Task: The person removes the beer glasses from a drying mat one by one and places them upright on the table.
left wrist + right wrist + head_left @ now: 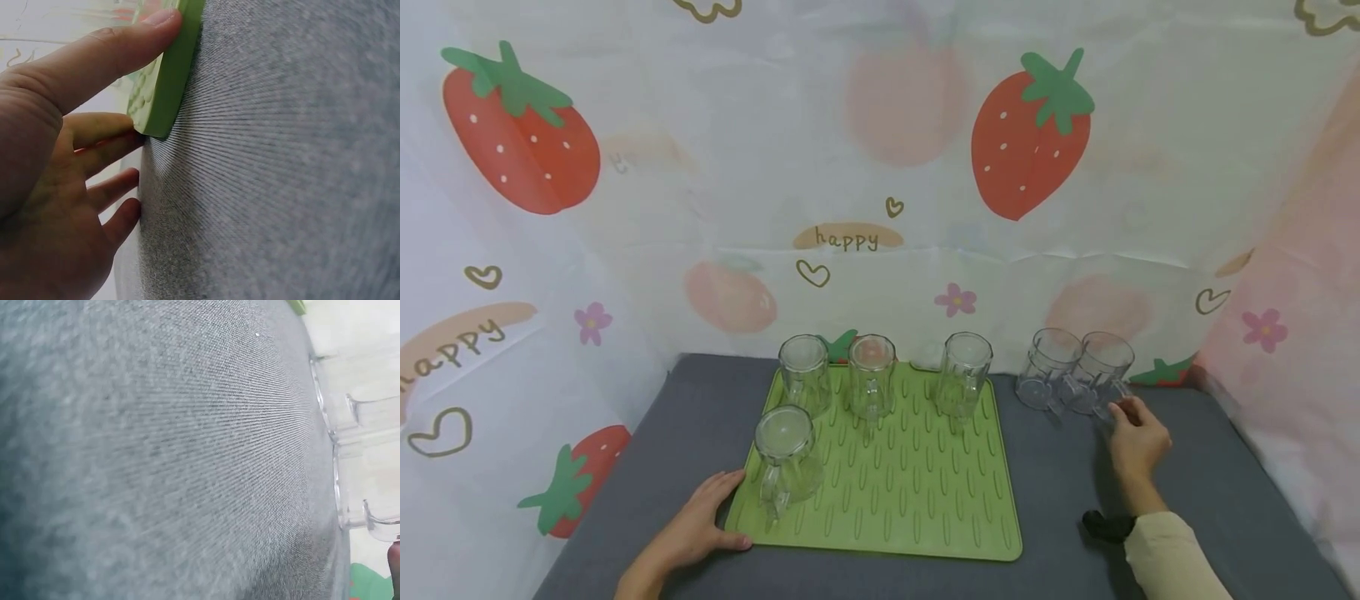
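Several clear glass mugs stand on a green ridged drying mat: one mug at the front left, others along the back, including a mug at the right. My left hand rests at the mat's front left corner. Its thumb touches the front edge, while the extended fingers lie along the left edge. Right of the mat, two more glass mugs stand side by side. With its fingertips my right hand pinches the handle of the outer mug; the inner mug overlaps it in the head view.
A dark grey cloth covers the table. Behind and at both sides hangs a pale curtain printed with strawberries, close behind the back row of mugs. A black band circles the right wrist below a light sleeve.
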Motion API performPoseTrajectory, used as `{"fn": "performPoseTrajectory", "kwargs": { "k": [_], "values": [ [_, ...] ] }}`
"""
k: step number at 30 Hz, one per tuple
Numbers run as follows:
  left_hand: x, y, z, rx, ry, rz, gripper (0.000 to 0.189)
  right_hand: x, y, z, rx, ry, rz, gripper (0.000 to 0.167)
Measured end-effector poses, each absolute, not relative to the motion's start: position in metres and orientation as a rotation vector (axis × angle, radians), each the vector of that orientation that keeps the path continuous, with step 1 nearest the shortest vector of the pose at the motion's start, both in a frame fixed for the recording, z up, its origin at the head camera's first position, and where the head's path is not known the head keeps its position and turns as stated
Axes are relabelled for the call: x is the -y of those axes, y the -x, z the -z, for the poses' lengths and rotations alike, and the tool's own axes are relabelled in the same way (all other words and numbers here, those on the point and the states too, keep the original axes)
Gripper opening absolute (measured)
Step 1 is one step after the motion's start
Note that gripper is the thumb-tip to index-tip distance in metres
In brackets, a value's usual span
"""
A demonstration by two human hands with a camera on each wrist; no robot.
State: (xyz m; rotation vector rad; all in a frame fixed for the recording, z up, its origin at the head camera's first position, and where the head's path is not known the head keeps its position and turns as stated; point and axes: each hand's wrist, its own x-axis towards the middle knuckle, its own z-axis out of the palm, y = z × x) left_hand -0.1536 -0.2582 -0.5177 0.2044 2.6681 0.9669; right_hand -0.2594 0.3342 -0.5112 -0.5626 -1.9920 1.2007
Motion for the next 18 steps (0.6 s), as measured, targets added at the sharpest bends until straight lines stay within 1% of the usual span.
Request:
{"fn": "performPoseTrajectory", "kwargs": {
  "k": [2, 8, 13, 18],
  "values": [
    [0.259, 0.153, 0.518, -2.672, -0.206, -0.969, 0.099, -0.334, 0.256, 0.51, 2.03, 0.559, -1.18, 0.022],
    [0.259, 0.154, 0.517, -2.674, -0.206, -0.968, 0.098, -0.328, 0.244, 0.501, 2.074, 0.572, -1.183, 0.042],
    [0.259, 0.154, 0.518, -2.674, -0.183, -0.97, 0.098, -0.311, 0.228, 0.488, 2.056, 0.502, -1.148, 0.04],
    [0.26, 0.155, 0.519, -2.679, -0.174, -0.964, 0.098, -0.28, 0.207, 0.481, 2.052, 0.398, -1.208, 0.042]
  ]
}}
